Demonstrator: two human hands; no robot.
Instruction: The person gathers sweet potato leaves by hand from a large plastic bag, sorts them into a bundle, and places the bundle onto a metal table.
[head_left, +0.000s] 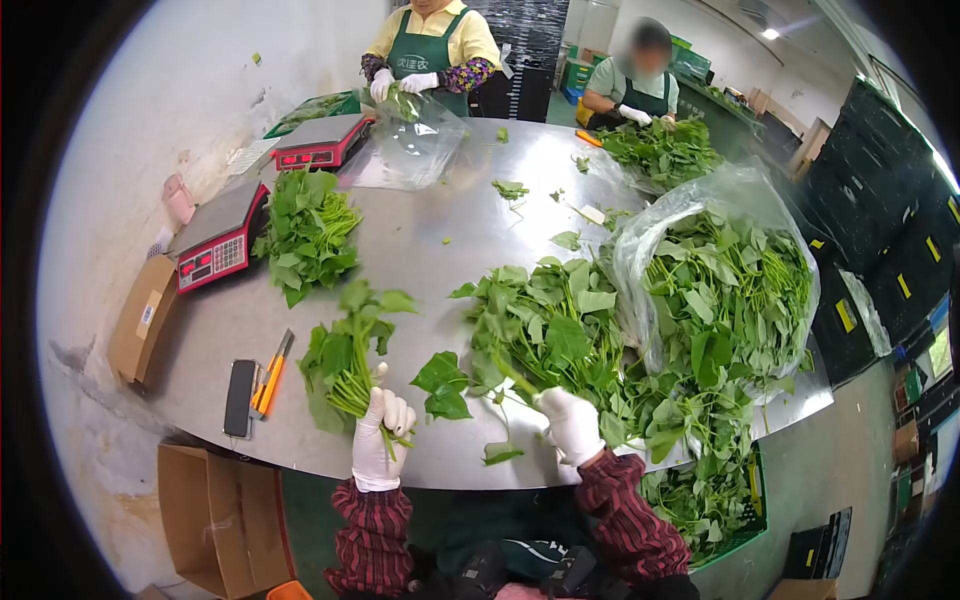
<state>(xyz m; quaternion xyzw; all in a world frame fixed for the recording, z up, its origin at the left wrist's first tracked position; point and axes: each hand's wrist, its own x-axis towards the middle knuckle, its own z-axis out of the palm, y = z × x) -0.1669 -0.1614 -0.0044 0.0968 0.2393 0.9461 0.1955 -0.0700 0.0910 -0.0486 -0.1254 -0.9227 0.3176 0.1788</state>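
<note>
My left hand (pixel 382 435), in a white glove, is closed round the stems of a bunch of leafy greens (pixel 345 365), whose leaves fan out upward. My right hand (pixel 573 425), also gloved, is closed at the near edge of a loose pile of leafy greens (pixel 545 320). A green stem (pixel 517 378) runs from its fingertips toward the pile, slightly blurred. Between my hands lie a few loose leaves (pixel 441 385). A stacked bunch of greens (pixel 308 235) rests farther back on the left.
On the metal table (pixel 420 260) are two red scales (pixel 220 240), a phone (pixel 240 398) and an orange utility knife (pixel 272 375). A large plastic bag (pixel 640 260) of greens stands right, above a green crate (pixel 750 520). Two co-workers in aprons work across the table.
</note>
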